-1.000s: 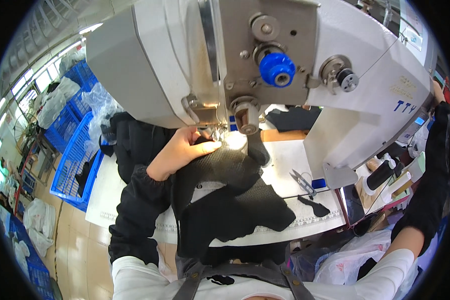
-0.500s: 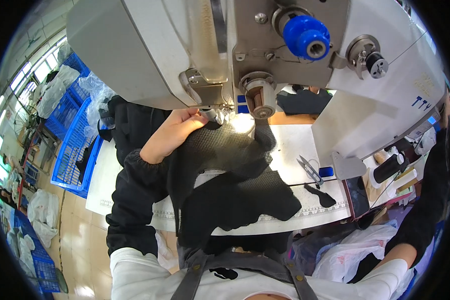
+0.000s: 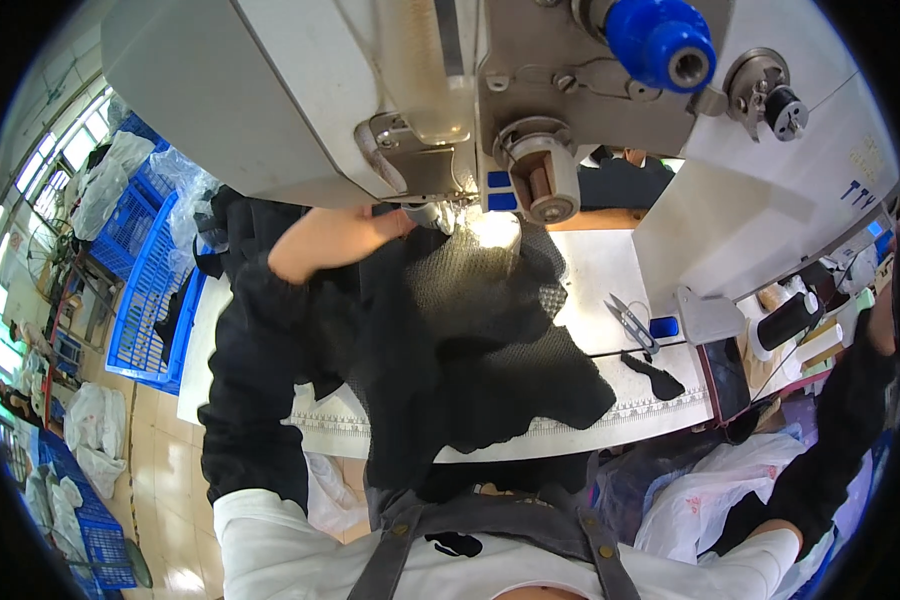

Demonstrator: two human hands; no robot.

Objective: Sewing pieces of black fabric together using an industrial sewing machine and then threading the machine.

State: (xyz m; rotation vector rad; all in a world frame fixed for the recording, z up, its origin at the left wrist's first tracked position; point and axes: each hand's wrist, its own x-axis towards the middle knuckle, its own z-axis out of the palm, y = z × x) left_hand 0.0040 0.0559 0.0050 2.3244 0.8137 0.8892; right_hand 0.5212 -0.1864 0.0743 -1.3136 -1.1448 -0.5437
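Observation:
My left hand [image 3: 335, 240] is slightly blurred, with its thumb and fingers pressed together on the edge of the black mesh fabric [image 3: 470, 285], just left of the lit presser foot [image 3: 445, 215] of a sewing machine. The fabric spreads from under the foot over the white table and hangs past its front edge in folds. More black cloth [image 3: 255, 225] lies behind my left wrist. Far to the right, my right hand [image 3: 882, 318] is raised beside the machine's right end, cut by the dark picture rim; its fingers are hidden.
Thread snips [image 3: 632, 325], a small blue box [image 3: 663, 327] and a black fabric scrap [image 3: 654, 376] lie right of the fabric. A phone [image 3: 724, 378] and thread cones [image 3: 785, 325] sit farther right. A blue crate [image 3: 150, 320] stands left of the table.
My left hand has shifted slightly left and up, and the fabric has bunched more under it. My right forearm has swung up, bringing the hand into view. The whole view has shifted a little.

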